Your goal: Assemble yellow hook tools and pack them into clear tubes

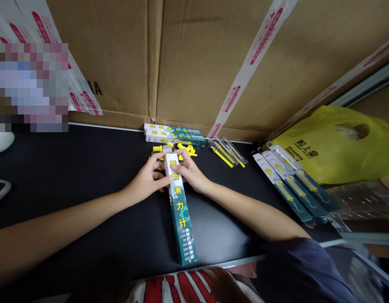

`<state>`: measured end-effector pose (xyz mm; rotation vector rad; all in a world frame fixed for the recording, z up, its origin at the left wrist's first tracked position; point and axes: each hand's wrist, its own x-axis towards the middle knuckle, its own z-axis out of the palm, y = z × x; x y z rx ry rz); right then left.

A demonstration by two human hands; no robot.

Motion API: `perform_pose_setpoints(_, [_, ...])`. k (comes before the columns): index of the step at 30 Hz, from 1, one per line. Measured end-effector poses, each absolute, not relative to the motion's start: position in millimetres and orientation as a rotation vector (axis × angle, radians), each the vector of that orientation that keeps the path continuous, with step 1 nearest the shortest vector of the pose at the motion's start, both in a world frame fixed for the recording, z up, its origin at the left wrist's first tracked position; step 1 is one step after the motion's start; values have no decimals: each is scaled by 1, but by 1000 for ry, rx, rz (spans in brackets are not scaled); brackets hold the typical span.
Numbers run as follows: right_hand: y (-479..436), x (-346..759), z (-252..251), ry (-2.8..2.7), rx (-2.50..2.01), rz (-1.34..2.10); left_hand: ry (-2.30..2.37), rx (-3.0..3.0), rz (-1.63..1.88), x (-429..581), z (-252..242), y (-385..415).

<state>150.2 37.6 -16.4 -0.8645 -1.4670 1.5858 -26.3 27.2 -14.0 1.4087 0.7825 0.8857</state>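
A long, narrow spring scale box (179, 206), white at the far end and teal at the near end, lies lengthwise in front of me with yellow characters on its top face. My left hand (149, 173) grips the far end from the left, thumb on the top face. From the right, my right hand (193, 173) grips the same end, its thumb also on top. Just beyond my fingers are small yellow plastic parts (187, 150), partly hidden by the hands and the box. Whether the far end flap is open cannot be made out.
Two similar boxes (175, 137) lie against the cardboard wall (118, 63). Clear tubes with yellow rods (227, 153) are right of them. Several more boxes (292, 185) lie at the right beside a yellow plastic bag (339, 147). A white-edged device (0, 191) is at the left edge.
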Motion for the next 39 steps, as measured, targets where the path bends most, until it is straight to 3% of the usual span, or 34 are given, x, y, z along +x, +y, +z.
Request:
perform_pose_setpoints(16, [35,149,-18,-1490,-835,1600,1034,1215,1107,-27,2,38])
perform_pose_setpoints(39, [30,145,-20,-1549,-792,1616,1063,1320,1028,-31,9,39])
